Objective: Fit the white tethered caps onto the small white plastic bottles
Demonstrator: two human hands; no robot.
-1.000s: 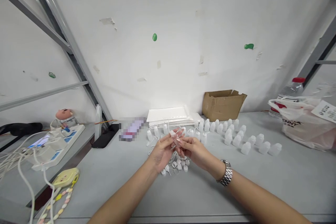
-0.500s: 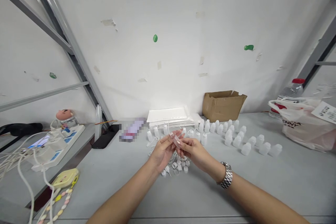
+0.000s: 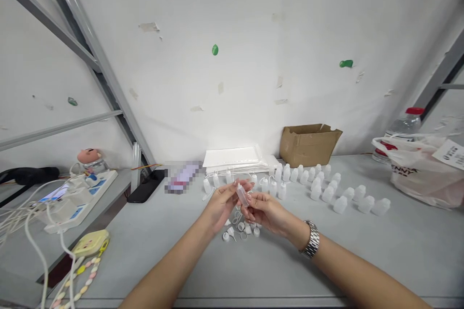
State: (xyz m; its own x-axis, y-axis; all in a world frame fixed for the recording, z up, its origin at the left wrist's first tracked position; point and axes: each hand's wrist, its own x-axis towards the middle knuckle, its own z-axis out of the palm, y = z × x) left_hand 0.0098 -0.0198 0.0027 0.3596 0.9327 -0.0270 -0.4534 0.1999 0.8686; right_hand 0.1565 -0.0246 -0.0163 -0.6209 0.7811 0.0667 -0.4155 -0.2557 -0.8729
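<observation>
My forearms angle in from the near edge of the grey table (image 3: 362, 251), meeting mid-table. My left hand (image 3: 220, 201) and right hand (image 3: 266, 210) pinch one small clear bottle (image 3: 241, 195) between fingertips, above loose white caps (image 3: 241, 230). Capped bottles (image 3: 326, 190) stand beyond, right.

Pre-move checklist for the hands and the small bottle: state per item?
1. Grip: small bottle pinched between left hand and right hand: ok.
2. Bottle held up off the table: ok.
3. Loose caps lie on the table right under the hands: ok.
4. Tip or cap seated on the held bottle: cannot tell, fingers cover its top.
5. Rows of white bottles stand upright, apart from both hands: ok.
</observation>
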